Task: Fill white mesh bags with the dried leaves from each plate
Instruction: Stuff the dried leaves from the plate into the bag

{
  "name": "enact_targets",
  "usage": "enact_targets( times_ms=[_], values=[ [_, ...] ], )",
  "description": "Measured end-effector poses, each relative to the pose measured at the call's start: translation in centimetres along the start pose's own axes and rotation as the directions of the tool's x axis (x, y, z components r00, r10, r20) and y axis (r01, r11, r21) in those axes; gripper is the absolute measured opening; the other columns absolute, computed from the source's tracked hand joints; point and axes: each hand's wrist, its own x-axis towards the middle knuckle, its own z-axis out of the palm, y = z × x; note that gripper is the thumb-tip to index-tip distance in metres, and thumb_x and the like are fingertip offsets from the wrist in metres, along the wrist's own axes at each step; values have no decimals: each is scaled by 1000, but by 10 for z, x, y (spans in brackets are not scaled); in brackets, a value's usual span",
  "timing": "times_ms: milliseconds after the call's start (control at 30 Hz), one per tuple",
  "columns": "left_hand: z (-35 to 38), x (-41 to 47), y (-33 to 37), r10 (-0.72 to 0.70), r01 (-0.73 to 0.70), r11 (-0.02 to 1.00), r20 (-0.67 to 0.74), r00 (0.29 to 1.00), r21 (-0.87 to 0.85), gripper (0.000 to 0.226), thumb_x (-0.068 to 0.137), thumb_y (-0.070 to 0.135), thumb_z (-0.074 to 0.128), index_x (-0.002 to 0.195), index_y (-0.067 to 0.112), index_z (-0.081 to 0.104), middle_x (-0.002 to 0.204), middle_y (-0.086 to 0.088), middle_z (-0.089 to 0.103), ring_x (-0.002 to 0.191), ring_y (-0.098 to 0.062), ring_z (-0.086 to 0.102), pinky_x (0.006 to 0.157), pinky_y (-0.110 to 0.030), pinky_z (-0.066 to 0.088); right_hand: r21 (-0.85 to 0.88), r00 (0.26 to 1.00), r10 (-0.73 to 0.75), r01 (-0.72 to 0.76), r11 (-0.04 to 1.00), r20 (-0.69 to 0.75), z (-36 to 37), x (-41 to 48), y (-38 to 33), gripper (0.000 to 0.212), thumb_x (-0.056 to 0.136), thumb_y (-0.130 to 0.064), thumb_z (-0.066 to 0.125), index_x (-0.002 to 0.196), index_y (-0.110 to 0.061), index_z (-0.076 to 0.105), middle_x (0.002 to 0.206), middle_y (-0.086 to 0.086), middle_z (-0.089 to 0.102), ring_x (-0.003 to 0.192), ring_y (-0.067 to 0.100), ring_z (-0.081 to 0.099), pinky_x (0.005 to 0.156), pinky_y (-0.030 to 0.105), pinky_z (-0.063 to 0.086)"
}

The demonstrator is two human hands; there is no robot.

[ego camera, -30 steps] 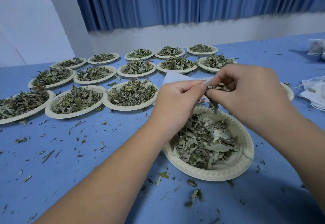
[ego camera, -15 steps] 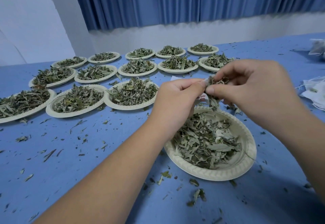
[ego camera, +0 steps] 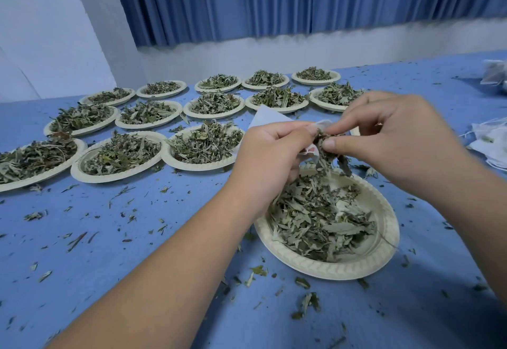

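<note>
A cream paper plate (ego camera: 384, 252) of dried grey-green leaves (ego camera: 321, 217) lies on the blue table in front of me. Just above its far rim my left hand (ego camera: 271, 156) grips a white mesh bag (ego camera: 312, 152), mostly hidden behind the fingers; only its mouth and a flat white corner (ego camera: 267, 117) show. My right hand (ego camera: 395, 140) pinches a bunch of dried leaves (ego camera: 329, 151) at the bag's mouth, with strands hanging down toward the plate.
Several more paper plates (ego camera: 203, 166) heaped with dried leaves stand in rows at the back left. A pile of white mesh bags (ego camera: 491, 145) lies at the right edge. Leaf crumbs litter the blue tablecloth (ego camera: 137, 239).
Both hands stay together over the plate's far rim; the right hand's fingers have shifted on the leaf bunch at the bag's mouth, and a few bits have dropped.
</note>
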Motion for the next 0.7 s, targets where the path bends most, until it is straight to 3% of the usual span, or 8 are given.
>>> enact_targets(
  times_ms=[133,200,267,333,467,700],
  values=[
    [-1,0,1,1,0,999,14,1000,-47,13,93,10,60,96,8,73,52,8,51,41,-6,27,38,-17,26,59,998,57,-57,997,-7,0,2,4,19,64,-33,83,78,-33,69,64,-21,53,49,2,41,48,9,33],
    [-2,1,3,-2,3,997,22,1000,-78,12,93,9,60,89,9,71,52,8,53,39,-5,28,38,-17,27,139,992,124,-124,982,7,1,4,8,32,62,-38,82,89,-32,65,73,-20,57,53,0,43,51,8,36],
    [-2,1,4,-7,10,992,24,1000,-127,17,93,7,59,80,11,69,50,8,52,38,-4,27,37,-17,25,197,978,184,-200,960,94,1,5,10,43,59,-49,79,98,-35,65,91,-15,63,67,2,53,62,15,46],
    [-3,1,4,-9,15,986,38,999,-169,25,93,6,58,74,14,72,48,9,50,37,-4,26,36,-16,24,257,951,201,-260,931,236,2,5,10,43,58,-55,71,97,-38,69,90,-13,69,71,1,60,59,16,50],
    [-4,1,5,-20,36,982,89,996,-183,22,94,7,57,80,13,73,48,7,51,38,-3,27,36,-15,24,444,913,204,-355,823,353,7,5,11,32,62,-39,74,91,-26,74,82,-3,72,64,6,63,56,18,51],
    [-7,-2,9,-8,10,1000,79,997,-28,16,95,8,57,98,7,73,53,6,57,36,-1,36,38,-15,26,425,930,281,-359,831,235,14,6,12,22,69,-18,81,82,-5,70,66,8,65,47,15,57,45,22,49]
  ],
)
